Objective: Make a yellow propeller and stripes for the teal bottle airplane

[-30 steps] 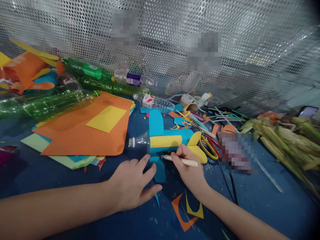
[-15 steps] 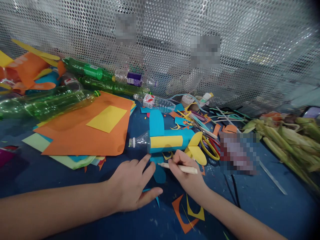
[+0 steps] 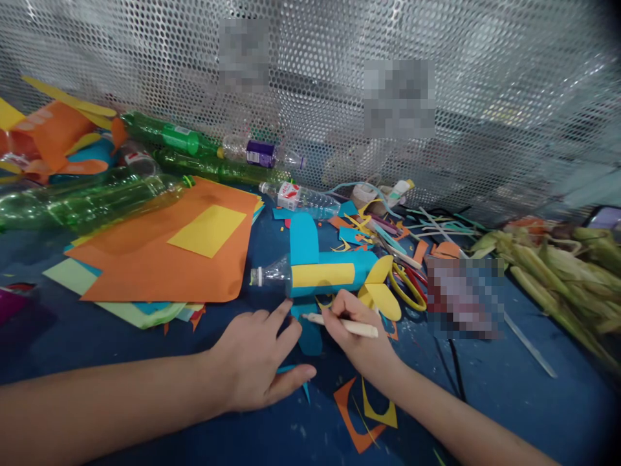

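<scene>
A clear plastic bottle point(image 3: 276, 275) wrapped in blue paper lies on its side, shaped like an airplane. A yellow strip point(image 3: 323, 275) runs along it, and yellow tail pieces point(image 3: 381, 291) sit at its right end. One blue paper wing point(image 3: 304, 238) points away from me; the nearer blue wing point(image 3: 310, 340) lies between my hands. My right hand point(image 3: 359, 327) pinches a white marker point(image 3: 359, 328), its tip over the nearer wing. With fingers spread, my left hand point(image 3: 257, 356) rests palm down, fingertips at that wing's left edge by the bottle.
Stacked coloured paper point(image 3: 160, 259) lies to the left, with green bottles point(image 3: 116, 204) behind. Yellow-handled scissors point(image 3: 407, 291), paper scraps point(image 3: 356, 421) and corn husks point(image 3: 548, 265) are to the right. A perforated metal panel point(image 3: 310, 77) stands at the back.
My right hand has shifted slightly left with the marker, whose tip is now farther left over the nearer wing. My left hand and the bottle have stayed put.
</scene>
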